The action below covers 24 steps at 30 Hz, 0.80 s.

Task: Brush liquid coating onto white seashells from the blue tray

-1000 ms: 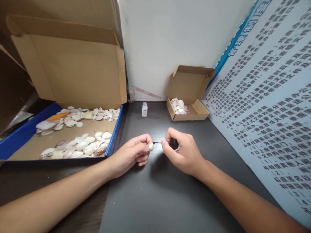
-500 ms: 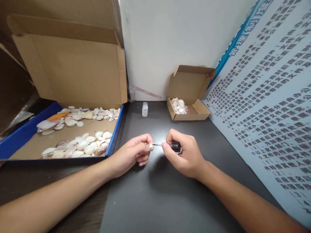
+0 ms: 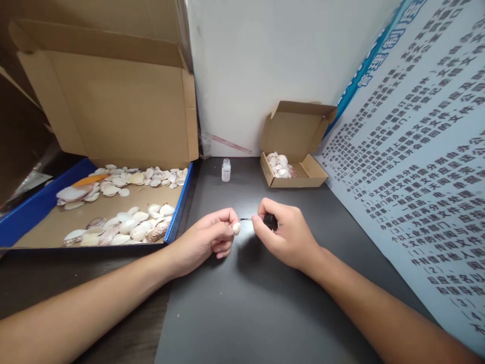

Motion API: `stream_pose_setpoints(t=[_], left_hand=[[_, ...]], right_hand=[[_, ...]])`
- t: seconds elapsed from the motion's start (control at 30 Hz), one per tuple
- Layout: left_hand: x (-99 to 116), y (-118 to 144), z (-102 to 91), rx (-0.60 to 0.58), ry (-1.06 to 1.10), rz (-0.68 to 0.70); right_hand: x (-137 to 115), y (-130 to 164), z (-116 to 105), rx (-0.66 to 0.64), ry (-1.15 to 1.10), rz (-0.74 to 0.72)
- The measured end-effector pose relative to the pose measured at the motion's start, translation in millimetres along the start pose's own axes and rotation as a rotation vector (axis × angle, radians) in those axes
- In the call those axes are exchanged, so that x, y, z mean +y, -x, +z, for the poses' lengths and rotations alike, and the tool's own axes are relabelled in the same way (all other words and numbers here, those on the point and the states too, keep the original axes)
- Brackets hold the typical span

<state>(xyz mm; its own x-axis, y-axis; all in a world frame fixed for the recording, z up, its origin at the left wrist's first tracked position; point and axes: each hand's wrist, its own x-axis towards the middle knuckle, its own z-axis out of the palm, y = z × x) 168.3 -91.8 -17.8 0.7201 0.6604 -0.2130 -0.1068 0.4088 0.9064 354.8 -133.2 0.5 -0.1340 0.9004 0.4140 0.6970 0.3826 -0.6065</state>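
Tabletop [image 3: 265,318] beneath, the brush [image 3: 247,219] has shifted forward beside the shell [image 3: 236,229].

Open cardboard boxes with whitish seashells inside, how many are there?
2: a large blue-walled brown cardboard box at the left, and a small plain brown cardboard box at the back right. Others may be hidden.

The head camera (the sole view) looks forward and down at the nearby tabletop [image 3: 265,313].

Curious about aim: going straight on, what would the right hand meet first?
The right hand's thin, black-handled brush would likely first meet the small, round white shell in the left hand, or its fingertips; depth is unclear.
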Motion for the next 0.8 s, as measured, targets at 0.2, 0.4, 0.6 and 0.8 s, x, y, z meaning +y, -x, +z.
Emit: stream_pose_setpoints(t=[0.2, 0.4, 0.6, 0.8], left_hand=[[-0.2, 0.6, 0.4, 0.005, -0.005, -0.007], [0.5, 0.6, 0.1, 0.004, -0.004, -0.008], [0.5, 0.7, 0.9, 0.008, 0.006, -0.007], [0.8, 0.8, 1.5, 0.008, 0.004, -0.006]], right_hand=[[-2.5, 1.8, -0.4, -0.035, -0.078, -0.093], [-3.3, 3.2, -0.9, 0.023, -0.058, -0.068], [-2.9, 3.7, 0.1, -0.042, -0.072, -0.086], [-4.1, 3.3, -1.3, 0.007, -0.105, -0.125]])
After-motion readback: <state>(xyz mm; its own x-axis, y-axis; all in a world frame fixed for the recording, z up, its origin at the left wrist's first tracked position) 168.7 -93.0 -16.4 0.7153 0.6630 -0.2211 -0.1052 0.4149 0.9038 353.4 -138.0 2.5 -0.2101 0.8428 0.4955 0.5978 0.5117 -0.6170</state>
